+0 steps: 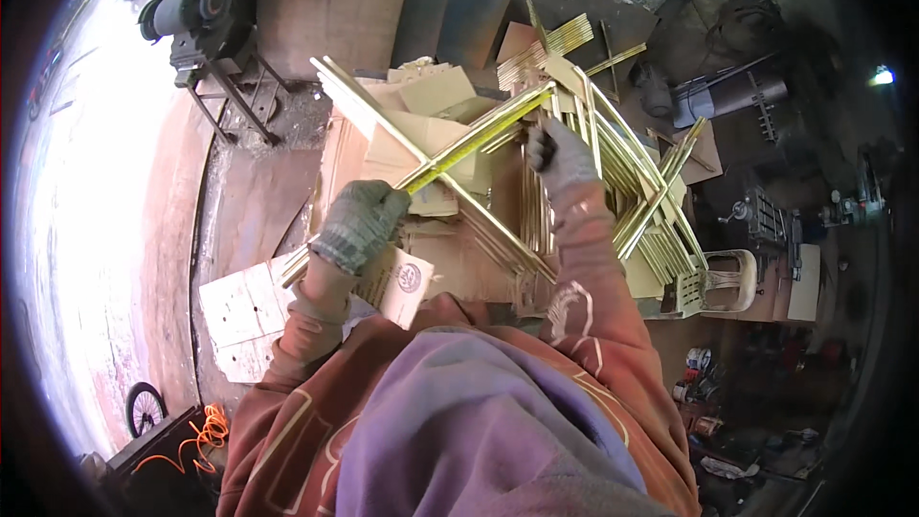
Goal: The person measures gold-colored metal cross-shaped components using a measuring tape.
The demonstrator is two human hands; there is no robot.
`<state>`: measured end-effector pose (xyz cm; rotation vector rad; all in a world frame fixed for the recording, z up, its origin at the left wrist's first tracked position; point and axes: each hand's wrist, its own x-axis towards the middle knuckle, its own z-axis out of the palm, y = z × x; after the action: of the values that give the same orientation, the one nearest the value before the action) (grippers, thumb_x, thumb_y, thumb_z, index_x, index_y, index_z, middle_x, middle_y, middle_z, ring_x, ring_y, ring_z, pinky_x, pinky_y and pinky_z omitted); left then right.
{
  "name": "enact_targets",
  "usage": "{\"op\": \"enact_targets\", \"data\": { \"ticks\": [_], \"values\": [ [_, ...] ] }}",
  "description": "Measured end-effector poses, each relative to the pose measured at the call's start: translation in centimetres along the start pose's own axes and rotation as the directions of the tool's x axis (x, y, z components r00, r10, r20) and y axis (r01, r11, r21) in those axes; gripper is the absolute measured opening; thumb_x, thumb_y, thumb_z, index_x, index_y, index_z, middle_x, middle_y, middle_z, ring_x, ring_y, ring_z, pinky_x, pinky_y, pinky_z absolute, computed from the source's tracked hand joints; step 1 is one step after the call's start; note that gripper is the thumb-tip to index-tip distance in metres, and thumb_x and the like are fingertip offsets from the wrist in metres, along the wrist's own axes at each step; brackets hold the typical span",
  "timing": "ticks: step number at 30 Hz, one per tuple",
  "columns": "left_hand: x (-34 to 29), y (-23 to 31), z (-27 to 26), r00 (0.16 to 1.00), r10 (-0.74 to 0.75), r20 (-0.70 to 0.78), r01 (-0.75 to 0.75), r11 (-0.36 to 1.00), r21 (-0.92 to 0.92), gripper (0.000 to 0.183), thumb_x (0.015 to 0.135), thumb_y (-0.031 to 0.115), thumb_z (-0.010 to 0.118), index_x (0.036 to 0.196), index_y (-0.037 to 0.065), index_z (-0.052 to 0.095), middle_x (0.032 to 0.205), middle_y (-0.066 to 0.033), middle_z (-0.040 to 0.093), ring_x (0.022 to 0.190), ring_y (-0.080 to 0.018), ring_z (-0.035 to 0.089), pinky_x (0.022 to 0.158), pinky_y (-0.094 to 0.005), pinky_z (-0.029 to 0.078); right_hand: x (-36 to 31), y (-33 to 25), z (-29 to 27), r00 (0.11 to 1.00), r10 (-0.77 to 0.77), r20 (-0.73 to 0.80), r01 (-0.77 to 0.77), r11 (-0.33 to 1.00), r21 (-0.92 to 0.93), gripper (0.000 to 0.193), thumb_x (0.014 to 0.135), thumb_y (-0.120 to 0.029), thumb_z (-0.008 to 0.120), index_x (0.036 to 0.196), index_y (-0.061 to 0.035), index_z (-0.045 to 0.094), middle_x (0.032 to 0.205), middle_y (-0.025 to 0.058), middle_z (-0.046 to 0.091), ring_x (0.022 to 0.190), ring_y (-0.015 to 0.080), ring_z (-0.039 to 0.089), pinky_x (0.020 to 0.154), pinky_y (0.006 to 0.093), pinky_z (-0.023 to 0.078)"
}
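Observation:
A yellow tape measure (479,139) stretches along a gold-coloured metal rod, from my left hand up and right to the far corner of the rods. My gloved left hand (362,222) is closed round the near end of the tape; whether the case is in the fist is hidden. Just below the tape's far end, my gloved right hand (567,155) has its fingers curled, and what they hold, if anything, is hidden. Long gold rods (369,115) cross beneath the tape. More gold rods (651,201) lie in crossing bundles to the right of my right hand.
Cardboard pieces (431,94) lie under and behind the rods. A bench grinder (187,10) on a stand is at the far left. A pale plastic chair (728,280) stands at the right. An orange hose (206,436) coils at the lower left.

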<state>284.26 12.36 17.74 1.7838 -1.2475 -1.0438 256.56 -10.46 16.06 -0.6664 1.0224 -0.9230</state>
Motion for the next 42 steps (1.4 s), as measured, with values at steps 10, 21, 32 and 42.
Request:
{"op": "enact_targets", "data": {
  "ticks": [10, 21, 32, 42],
  "values": [
    [-7.7, -1.2, -3.6, 0.972, 0.008, 0.233, 0.071, 0.942, -0.327, 0.032, 0.102, 0.028, 0.067, 0.098, -0.003, 0.073, 0.071, -0.0049, 0.067, 0.061, -0.0104, 0.061, 0.057, -0.0284, 0.051, -25.8, 5.6, 0.4, 0.966, -0.061, -0.25, 0.011, 0.98, -0.198, 0.023, 0.101, -0.026, 0.069, 0.1, -0.0031, 0.067, 0.077, 0.0071, 0.066, 0.059, 0.0156, 0.06, 0.053, 0.0295, 0.049],
    [-15.0, 0.5, -0.2, 1.0, 0.005, 0.024, 0.005, 0.913, -0.408, 0.028, 0.1, 0.026, 0.071, 0.098, -0.002, 0.072, 0.069, -0.0029, 0.065, 0.057, -0.0081, 0.058, 0.054, -0.0254, 0.047, -27.2, 15.6, 3.2, 0.872, 0.152, 0.465, 0.027, 0.934, -0.356, 0.037, 0.092, -0.017, 0.081, 0.123, -0.0018, 0.067, 0.101, 0.0054, 0.071, 0.084, 0.0134, 0.067, 0.074, 0.0274, 0.057],
    [-30.2, 0.2, 8.3, 0.677, -0.464, -0.571, -0.093, 0.716, -0.692, 0.025, 0.098, 0.019, 0.073, 0.107, -0.004, 0.072, 0.078, -0.006, 0.071, 0.066, -0.0106, 0.064, 0.06, -0.0261, 0.051, -33.8, 21.0, 3.3, 0.25, 0.498, 0.831, -0.181, 0.867, -0.465, 0.067, 0.091, -0.003, 0.078, 0.15, -0.0045, 0.044, 0.119, 0.0073, 0.069, 0.105, 0.0138, 0.068, 0.092, 0.0311, 0.057],
    [-40.3, -4.1, 13.4, 0.247, -0.733, -0.634, -0.244, 0.586, -0.773, 0.029, 0.094, 0.024, 0.079, 0.101, -0.003, 0.069, 0.079, -0.0063, 0.069, 0.065, -0.0124, 0.063, 0.059, -0.0266, 0.051, -38.5, 23.7, 3.4, -0.021, 0.701, 0.713, 0.058, 0.713, -0.699, 0.069, 0.097, -0.014, 0.076, 0.155, -0.0008, 0.042, 0.127, 0.0133, 0.066, 0.11, 0.0151, 0.065, 0.096, 0.0317, 0.055]
  ]
}}
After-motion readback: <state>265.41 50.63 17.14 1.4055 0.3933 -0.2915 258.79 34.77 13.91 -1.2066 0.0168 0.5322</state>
